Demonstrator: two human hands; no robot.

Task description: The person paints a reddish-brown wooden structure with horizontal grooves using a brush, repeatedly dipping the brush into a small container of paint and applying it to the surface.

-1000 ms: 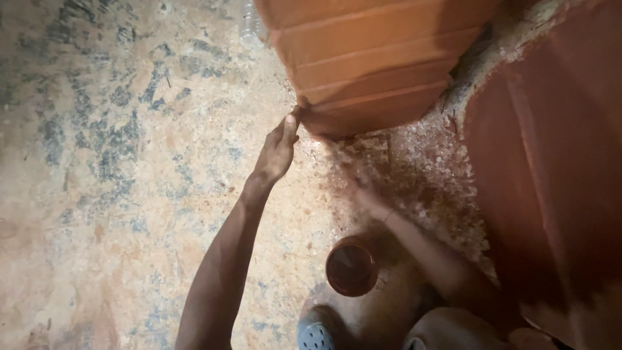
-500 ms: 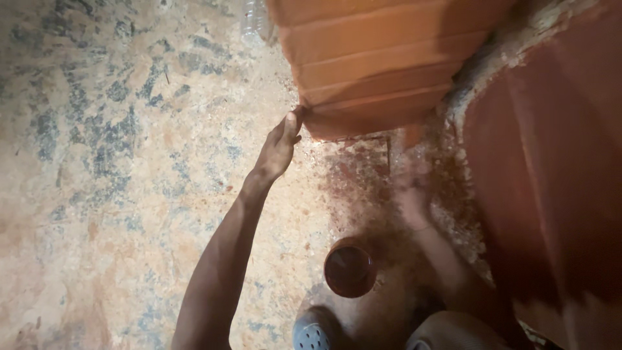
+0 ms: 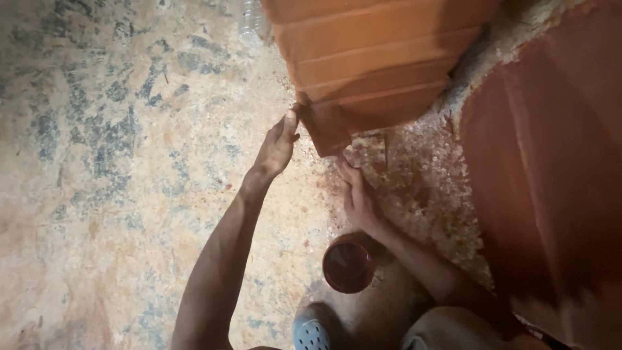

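A stack of ridged orange-red clay tiles (image 3: pixel 376 58) leans at the top centre. One darker tile (image 3: pixel 326 131) sticks out below the stack's lower left corner. My left hand (image 3: pixel 275 150) reaches up with its fingers together, the tips pressed on this tile's left edge. My right hand (image 3: pixel 357 196) comes from the lower right, fingertips under the tile's bottom corner. The tile sits between both hands. A small round cup (image 3: pixel 348 266) of dark red liquid stands on the floor below my right wrist.
The mottled beige and grey-blue stone floor (image 3: pixel 116 194) fills the left. Gritty reddish debris (image 3: pixel 421 175) lies under the stack. A large red-brown slab (image 3: pixel 551 181) takes up the right side. A grey perforated shoe (image 3: pixel 312 332) shows at the bottom edge.
My right hand has risen from the gritty floor to the tile's lower corner. The dark tile now sticks out further below the stack. My left hand has stayed at the tile's edge.
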